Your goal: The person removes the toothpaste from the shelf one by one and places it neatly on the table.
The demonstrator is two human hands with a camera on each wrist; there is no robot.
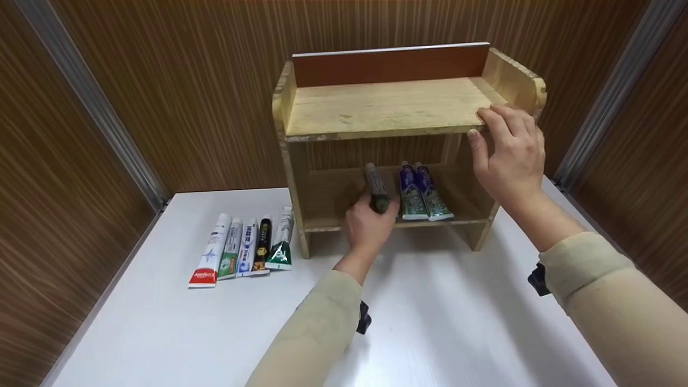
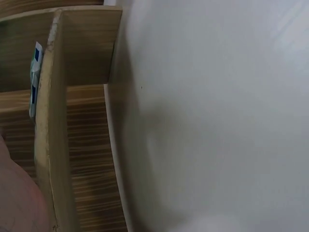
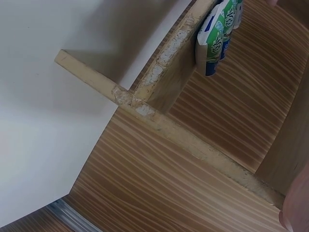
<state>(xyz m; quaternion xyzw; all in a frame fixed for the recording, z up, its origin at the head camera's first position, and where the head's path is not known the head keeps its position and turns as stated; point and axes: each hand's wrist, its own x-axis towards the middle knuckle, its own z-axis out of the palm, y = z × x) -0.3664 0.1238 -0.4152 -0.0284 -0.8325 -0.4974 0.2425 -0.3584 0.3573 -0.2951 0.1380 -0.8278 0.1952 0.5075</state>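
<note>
My left hand [image 1: 370, 223] reaches into the lower level of a small wooden shelf [image 1: 387, 107] and grips a dull grey-green toothpaste tube [image 1: 376, 181], its cap end pointing to the back. Right of that tube, two purple-and-green toothpaste tubes [image 1: 413, 196] lie side by side on the lower board, their flat ends at the front edge. My right hand [image 1: 513, 153] holds the upper board's front edge near the right side, fingers on top and thumb at the edge. The wrist views show only a sliver of each hand; the held tube is hidden there.
Several toothpaste tubes [image 1: 244, 247] lie in a row on the white table [image 1: 161, 322], left of the shelf. Wood-grain panels [image 1: 161, 80] enclose the table at the back and both sides. The shelf's side panels [image 1: 295, 199] bound the lower level.
</note>
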